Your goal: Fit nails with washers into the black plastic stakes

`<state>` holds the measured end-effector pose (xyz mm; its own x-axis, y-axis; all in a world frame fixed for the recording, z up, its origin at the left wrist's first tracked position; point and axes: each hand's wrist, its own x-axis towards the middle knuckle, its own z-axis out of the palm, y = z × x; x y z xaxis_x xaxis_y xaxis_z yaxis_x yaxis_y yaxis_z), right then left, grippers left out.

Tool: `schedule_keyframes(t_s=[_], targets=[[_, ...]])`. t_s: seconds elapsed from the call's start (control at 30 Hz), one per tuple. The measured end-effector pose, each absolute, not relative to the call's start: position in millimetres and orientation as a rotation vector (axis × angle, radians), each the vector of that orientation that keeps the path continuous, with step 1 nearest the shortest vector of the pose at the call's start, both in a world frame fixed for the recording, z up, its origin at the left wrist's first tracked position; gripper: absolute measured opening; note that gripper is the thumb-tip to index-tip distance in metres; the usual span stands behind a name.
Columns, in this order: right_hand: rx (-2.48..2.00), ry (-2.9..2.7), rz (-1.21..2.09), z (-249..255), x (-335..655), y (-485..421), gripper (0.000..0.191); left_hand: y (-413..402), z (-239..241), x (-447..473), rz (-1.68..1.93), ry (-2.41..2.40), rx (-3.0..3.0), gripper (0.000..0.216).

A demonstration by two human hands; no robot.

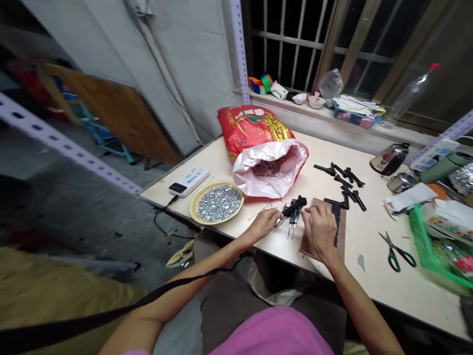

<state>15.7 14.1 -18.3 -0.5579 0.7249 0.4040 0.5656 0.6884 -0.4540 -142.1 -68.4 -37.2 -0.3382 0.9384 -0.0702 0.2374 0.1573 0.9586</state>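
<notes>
My left hand (265, 223) is closed on one end of a black plastic part (294, 206) near the front edge of the table. Close to the part's other end, my right hand (320, 228) has its fingers curled together over a brown board (340, 231); what they hold, if anything, is too small to make out. Thin metal pins with black ends (293, 224) lie below the black part. Several similar black plastic pieces (345, 185) are scattered behind the board. Left of my hands sits a yellow dish (192, 207) full of small silvery metal pieces (219, 203).
A red sack (246, 129) lies with its mouth toward me, thin dark pieces inside. A white power bank (189, 181) with a cable is at the left edge. Green-handled scissors (396, 252) and a green basket (424, 246) are on the right. A purple metal post (240, 49) rises behind.
</notes>
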Motion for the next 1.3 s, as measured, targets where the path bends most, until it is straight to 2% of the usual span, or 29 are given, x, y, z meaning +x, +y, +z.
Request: schedule_keyframes(t_s=[0.07,0.2,0.27,0.33,0.43,0.53,0.7,0.87,1.03,1.1,1.17,1.3], targets=[[-0.606,-2.451,0.066,-16.7,16.6,10.4,0.022,-77.8,-32.3,-143.7,1.234,1.575,1.066,0.031],[-0.103,-2.645,-0.127,-19.5,7.1,5.3,0.030,-102.0,-24.1,-157.0,1.177,1.446,0.960,0.037],[-0.118,-2.671,-0.164,-23.1,3.1,4.2,0.032,-114.0,-22.6,-181.0,1.197,1.635,1.029,0.033],[-0.211,-2.663,-0.162,-26.8,1.6,3.7,0.029,-125.1,-24.2,-214.7,1.255,2.075,1.135,0.022],[-0.268,-2.656,-0.079,-30.6,2.1,2.2,0.022,-138.5,-31.4,-262.9,0.850,2.578,1.216,0.014],[-0.289,-2.648,-0.013,-31.8,1.0,-0.3,0.022,-144.7,-40.0,-287.4,0.609,2.607,1.226,0.011],[-0.346,-2.607,0.167,-29.7,-5.6,-4.0,0.023,-138.8,-48.9,-290.4,0.940,2.397,1.200,0.019],[-0.390,-2.544,0.368,-22.3,-12.7,-5.8,0.023,-130.9,-55.1,-298.3,1.108,2.359,1.052,0.024],[-0.447,-2.496,0.536,-17.1,-36.7,-9.6,0.023,-130.3,-51.2,-303.1,1.320,2.274,0.837,0.014],[-0.449,-2.482,0.590,-16.8,-52.1,-13.8,0.023,-131.2,-44.6,-295.0,1.517,2.033,0.637,0.013],[-0.469,-2.465,0.615,-17.0,-67.3,-19.4,0.024,-131.7,-36.6,-280.1,1.695,1.689,0.431,0.022],[-0.545,-2.486,0.596,-16.5,-85.2,-29.3,0.026,-129.2,-23.6,-242.8,1.796,1.400,0.325,0.034]])
